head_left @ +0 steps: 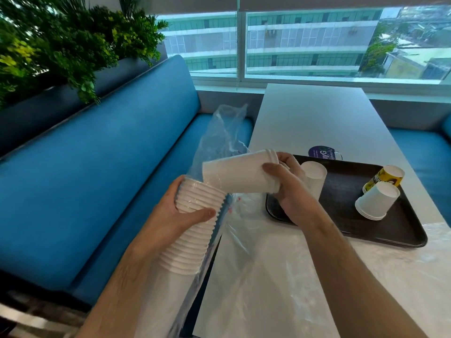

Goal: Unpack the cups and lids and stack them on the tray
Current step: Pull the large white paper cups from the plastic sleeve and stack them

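Observation:
My left hand point(180, 215) grips a long stack of white paper cups point(192, 230) still partly in its clear plastic sleeve point(219, 132), held beside the table's left edge. My right hand point(290, 189) holds a few nested white cups point(239, 174) on their side, pulled off the stack's top, just left of the dark tray point(341, 228). On the tray stand an upside-down white cup stack point(314, 176), a short inverted white stack point(377, 201) and a yellow printed cup point(385, 178).
A white table point(317, 118) carries the tray, with loose clear plastic wrap point(280, 276) spread over its near end. A round purple packet point(321, 152) lies behind the tray. A blue bench point(97, 179) runs along the left, with plants point(61, 45) above it.

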